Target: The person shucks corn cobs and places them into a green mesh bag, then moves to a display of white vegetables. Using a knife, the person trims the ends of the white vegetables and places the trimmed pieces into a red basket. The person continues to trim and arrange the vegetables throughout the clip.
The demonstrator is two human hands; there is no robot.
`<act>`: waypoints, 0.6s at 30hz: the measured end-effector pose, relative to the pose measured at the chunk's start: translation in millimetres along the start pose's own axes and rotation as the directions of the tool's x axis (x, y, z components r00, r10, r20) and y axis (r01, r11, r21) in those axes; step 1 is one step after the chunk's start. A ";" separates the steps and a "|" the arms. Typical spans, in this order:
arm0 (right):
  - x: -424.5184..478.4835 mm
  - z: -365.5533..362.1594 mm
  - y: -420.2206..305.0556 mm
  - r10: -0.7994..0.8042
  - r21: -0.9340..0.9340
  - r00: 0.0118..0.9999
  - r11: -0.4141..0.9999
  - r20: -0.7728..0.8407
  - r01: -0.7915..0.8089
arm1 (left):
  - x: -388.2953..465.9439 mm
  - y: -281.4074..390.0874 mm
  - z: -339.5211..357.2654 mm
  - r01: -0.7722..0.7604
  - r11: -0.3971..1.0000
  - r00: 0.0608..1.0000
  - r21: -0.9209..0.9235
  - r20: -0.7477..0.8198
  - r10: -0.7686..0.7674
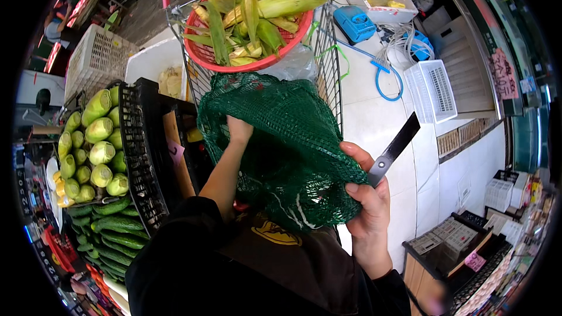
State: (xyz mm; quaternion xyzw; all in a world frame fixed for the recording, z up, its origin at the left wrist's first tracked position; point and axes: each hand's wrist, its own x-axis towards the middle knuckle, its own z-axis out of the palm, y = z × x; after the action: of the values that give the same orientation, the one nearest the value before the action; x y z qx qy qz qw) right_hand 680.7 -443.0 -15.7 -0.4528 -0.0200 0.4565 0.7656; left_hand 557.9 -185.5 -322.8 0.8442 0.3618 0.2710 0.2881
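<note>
A green mesh sack (281,105) hangs open in front of me, over the near end of a wire shopping cart (331,66). My left hand (239,129) reaches into the sack's mouth; its fingers are hidden behind the mesh. With thumb and fingers my right hand (369,193) pinches the sack's right edge and also holds a knife (395,149), whose grey handle end shows and whose dark blade points up and to the right. Beyond the sack, a red plastic basket (191,55) filled with corn husks and ears (250,22) rests on the cart.
To the left, husked-top corn ears (101,153) fill a display beside a black plastic crate (140,158), with cucumbers (118,224) below. A white foam box (151,59) stands behind. On the right floor are a blue machine (354,24), a hose (401,85) and a white basket (432,92).
</note>
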 end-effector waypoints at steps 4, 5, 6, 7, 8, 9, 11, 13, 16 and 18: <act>8.2 9.6 -7.4 0.029 -0.095 0.999 0.995 -0.016 -0.031 | -58.5 3.2 35.5 0.060 0.997 0.887 0.042 0.456 -0.073; 7.8 12.0 -9.6 0.040 -0.122 0.999 0.992 -0.022 -0.042 | -65.1 6.2 46.9 0.112 0.991 0.838 0.076 0.528 -0.135; 6.1 20.8 -14.6 0.067 -0.170 0.995 0.982 -0.080 -0.080 | -67.9 6.1 55.7 0.155 0.982 0.824 0.111 0.534 -0.191; 3.3 19.2 -14.0 0.074 -0.208 0.991 0.973 -0.112 -0.096 | -68.0 8.3 66.1 0.177 0.976 0.814 0.130 0.538 -0.219; 0.9 22.3 -13.5 0.076 -0.210 0.984 0.972 -0.159 -0.109 | -68.6 7.8 72.8 0.194 0.970 0.806 0.148 0.539 -0.244; -0.5 23.4 -12.9 0.085 -0.218 0.976 0.967 -0.201 -0.129 | -70.6 8.2 80.6 0.220 0.961 0.799 0.165 0.535 -0.275; -0.1 8.6 -7.2 0.020 -0.191 0.981 0.980 -0.194 -0.058 | -73.1 2.5 88.2 0.257 0.946 0.784 0.198 0.530 -0.324; 3.8 -8.0 -5.9 0.003 -0.169 0.983 0.985 -0.185 -0.035 | -77.4 -12.7 84.7 0.318 0.919 0.782 0.233 0.484 -0.393; 14.7 -18.8 -4.7 0.048 -0.110 0.985 0.992 -0.169 -0.068 | -82.0 -39.2 69.3 0.412 0.863 0.759 0.294 0.414 -0.503; 19.8 -23.6 -2.9 0.032 -0.106 0.983 0.993 -0.181 -0.052 | -79.6 -53.3 62.5 0.446 0.836 0.745 0.318 0.386 -0.544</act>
State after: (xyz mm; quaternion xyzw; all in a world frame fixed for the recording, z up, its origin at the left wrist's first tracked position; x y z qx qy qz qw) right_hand 704.6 -445.3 -35.1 -0.5336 0.0332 0.4283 0.7285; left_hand 528.2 -234.2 -422.0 0.7814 0.5206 -0.0630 0.3383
